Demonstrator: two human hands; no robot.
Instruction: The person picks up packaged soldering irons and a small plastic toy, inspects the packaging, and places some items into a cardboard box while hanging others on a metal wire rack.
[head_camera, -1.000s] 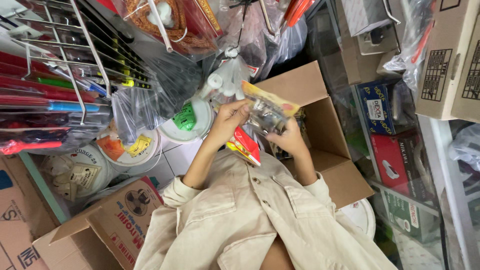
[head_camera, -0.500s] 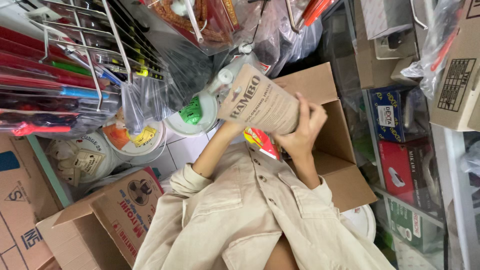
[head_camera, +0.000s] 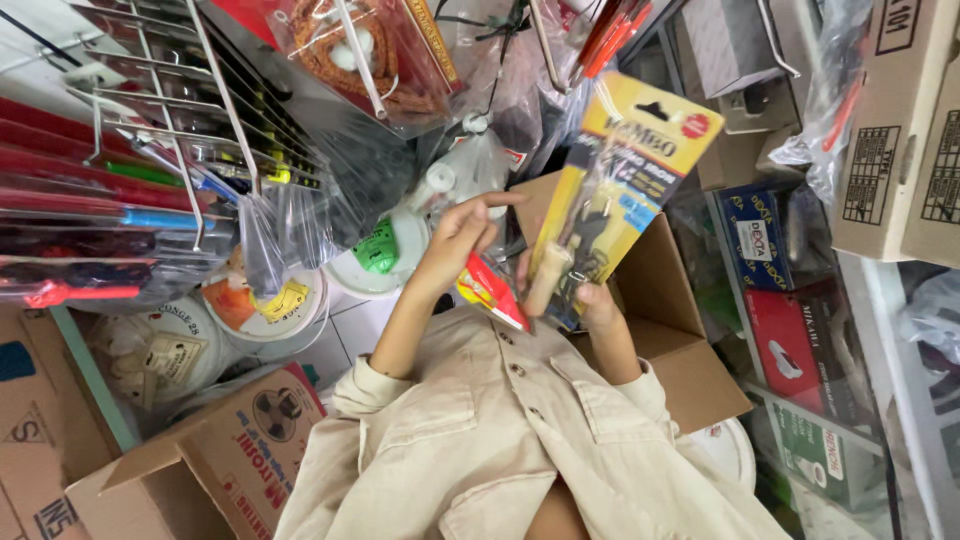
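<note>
The yellow blister pack (head_camera: 615, 190), back side showing half a second ago, now faces the camera and stands raised. Right hand (head_camera: 590, 300) clenches its lower end over the open cardboard box (head_camera: 680, 330). Left hand (head_camera: 462, 240) pinches a red-yellow packet (head_camera: 490, 290) just beside those fingers.

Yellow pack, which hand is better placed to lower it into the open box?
Probably the right hand: it already grips the pack by its lower end, just over the box. The left hand is at a red packet instead.
</note>
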